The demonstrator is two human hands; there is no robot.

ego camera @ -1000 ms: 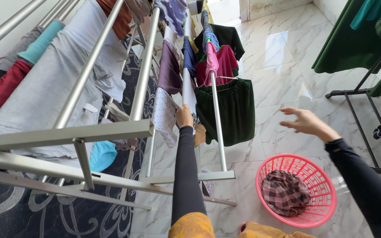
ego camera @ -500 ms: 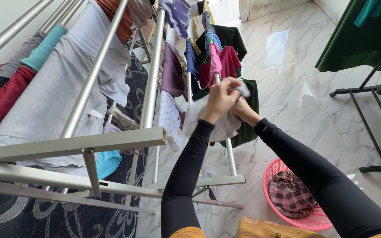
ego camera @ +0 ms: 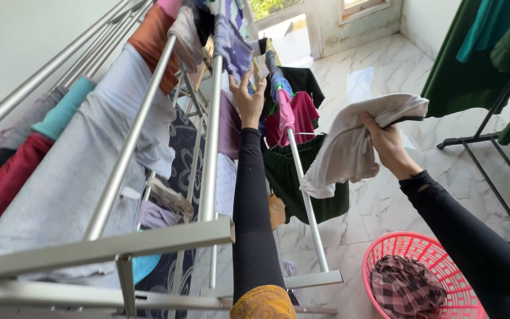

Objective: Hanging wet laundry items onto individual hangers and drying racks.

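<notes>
My right hand [ego camera: 386, 143] grips a light grey cloth [ego camera: 355, 145], held up to the right of the metal drying rack [ego camera: 211, 153]. My left hand [ego camera: 248, 97] reaches far forward, fingers spread, onto a purple garment [ego camera: 229, 121] hanging between the rack's bars. Pink [ego camera: 293, 115] and dark green [ego camera: 302, 177] clothes hang on the bar just right of that arm. Both arms wear black sleeves.
A pink laundry basket [ego camera: 385, 248] with a checked cloth [ego camera: 405, 286] stands on the marble floor at lower right. A grey sheet [ego camera: 72, 177], red and teal items drape the rack's left side. A second black rack [ego camera: 491, 153] with green clothes stands at the right.
Both hands were together on the grey cloth at the rack bar. Now my right hand has pulled it off to the right, and my left hand has reached further up the rack.
</notes>
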